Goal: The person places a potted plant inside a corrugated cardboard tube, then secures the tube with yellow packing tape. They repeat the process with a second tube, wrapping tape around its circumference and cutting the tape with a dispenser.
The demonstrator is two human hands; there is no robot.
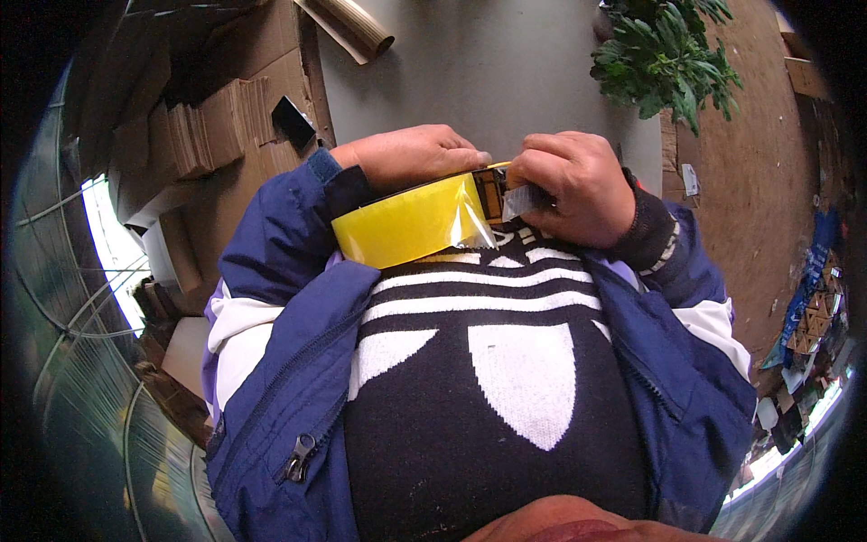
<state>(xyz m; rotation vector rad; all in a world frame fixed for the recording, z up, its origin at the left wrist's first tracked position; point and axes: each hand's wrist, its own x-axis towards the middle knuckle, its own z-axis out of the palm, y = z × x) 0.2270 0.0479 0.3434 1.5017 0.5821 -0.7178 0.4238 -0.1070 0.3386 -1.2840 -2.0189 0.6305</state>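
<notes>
A wide roll of yellow packing tape (411,221) is held close against my chest, its glossy outer face turned toward me. My left hand (411,152) lies along the far side of the roll, gripping it, with the fingers pointing right and partly hidden. At the roll's right end my right hand (575,185) is closed, fingers curled and thumb side inward. A short clear strip of tape (519,202) shows beside its fingers. Dark and orange-brown markings show inside the roll, between the hands.
A grey tabletop (470,81) lies beyond my hands. On it are a rolled brown sheet (357,27) and a leafy green plant (668,59). Stacked flat cardboard (212,126) stands at the left, with a small dark flat object (293,122) on it. Brown floor (741,181) extends right.
</notes>
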